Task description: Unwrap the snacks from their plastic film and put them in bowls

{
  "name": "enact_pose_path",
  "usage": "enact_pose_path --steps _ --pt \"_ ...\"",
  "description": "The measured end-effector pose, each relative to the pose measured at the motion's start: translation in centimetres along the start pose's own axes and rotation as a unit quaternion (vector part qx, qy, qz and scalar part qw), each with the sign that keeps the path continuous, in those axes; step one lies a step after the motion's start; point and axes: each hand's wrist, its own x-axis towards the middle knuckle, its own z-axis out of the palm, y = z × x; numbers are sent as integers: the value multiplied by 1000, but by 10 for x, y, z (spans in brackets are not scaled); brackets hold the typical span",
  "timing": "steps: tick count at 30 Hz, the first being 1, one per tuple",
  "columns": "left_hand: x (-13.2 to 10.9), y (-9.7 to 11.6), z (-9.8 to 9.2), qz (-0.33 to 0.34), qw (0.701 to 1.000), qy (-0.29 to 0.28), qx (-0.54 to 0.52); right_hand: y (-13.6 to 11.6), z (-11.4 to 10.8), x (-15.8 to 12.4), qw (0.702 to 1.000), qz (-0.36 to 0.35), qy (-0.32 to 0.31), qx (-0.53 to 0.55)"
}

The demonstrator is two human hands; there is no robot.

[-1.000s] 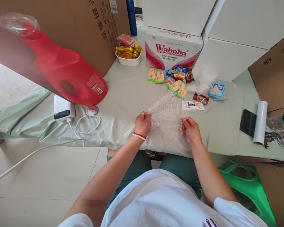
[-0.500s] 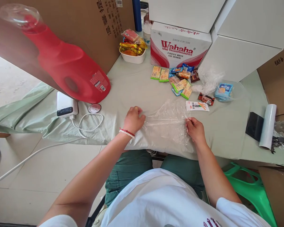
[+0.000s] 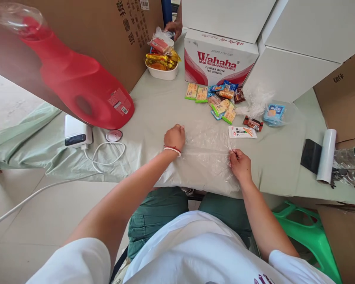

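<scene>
A cling film sheet (image 3: pixel 207 152) is held stretched between the two hands on the cloth-covered bench (image 3: pixel 154 114), directly in front of the person's lap. Its right edge is pinched in the closed fingers of the right hand (image 3: pixel 239 163), and its left edge is gripped under the curled fingers of the left hand (image 3: pixel 174 137), which is pressed down onto the cloth. Compared with a second ago, the hands have been moved further apart and lowered, and the left hand has been carried away from the body. The film, bunched and lifted then, is now drawn out wide and laid nearly flat, so the spreading is judged almost done, with only wrinkles left between the fingers. Just beyond the right fingers a white snack sachet (image 3: pixel 241 132) is seen, touching or just clear of the film's far edge. Further out from both sets of fingers, a heap of small snack packets (image 3: pixel 221 104) and a crumpled wad of film (image 3: pixel 256 100) are found. Well to the right of the right fingers a cling film roll (image 3: pixel 327 156) is laid. Farthest off, a Wahaha carton (image 3: pixel 220 61) and a white bowl of snacks (image 3: pixel 162 69) are set, where another person's hand (image 3: pixel 173 27) has come into view.
</scene>
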Motion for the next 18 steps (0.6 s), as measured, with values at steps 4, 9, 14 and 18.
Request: enact_pose_path --steps 4,9,14,18 --pt "-2 -11 -1 -8 989 128 -74 4 2 1 997 -35 13 -65" --pt "-34 -18 4 316 940 128 -32 10 3 2 988 -89 17 -127" --pt "-37 -29 7 412 910 -42 23 11 1 -3 986 -101 24 -128" --pt "-33 -20 6 314 948 -18 -38 5 4 -7 974 -114 40 -190"
